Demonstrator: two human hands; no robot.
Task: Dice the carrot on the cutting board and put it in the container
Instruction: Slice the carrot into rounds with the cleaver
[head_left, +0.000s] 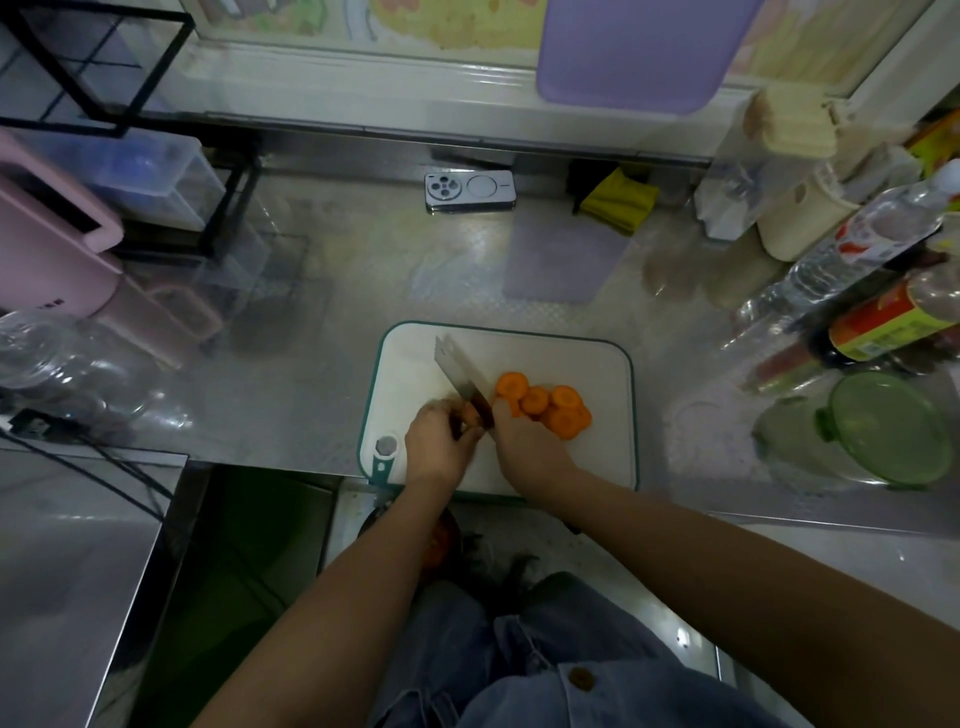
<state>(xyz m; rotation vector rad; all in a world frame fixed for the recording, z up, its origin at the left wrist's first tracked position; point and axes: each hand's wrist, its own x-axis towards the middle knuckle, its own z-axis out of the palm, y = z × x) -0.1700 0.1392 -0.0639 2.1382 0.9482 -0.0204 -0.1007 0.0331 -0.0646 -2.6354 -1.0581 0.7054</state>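
Several orange carrot slices (550, 408) lie in a small heap on the white cutting board (597, 374) with a teal rim. My left hand (439, 444) grips the dark handle of a cleaver (457, 366), whose blade points away and to the left over the board. My right hand (524, 441) sits just right of the blade, its fingertips holding the near-left edge of the carrot heap. A clear container with a green lid (883, 431) stands on the counter to the right of the board.
Bottles (872, 244) and a sauce jar (893, 322) crowd the right side. A phone (470, 191) and a yellow cloth (618, 200) lie at the back. A pink appliance (52, 249) and a black rack (93, 67) stand at the left. A glass jar (67, 358) lies near the left edge.
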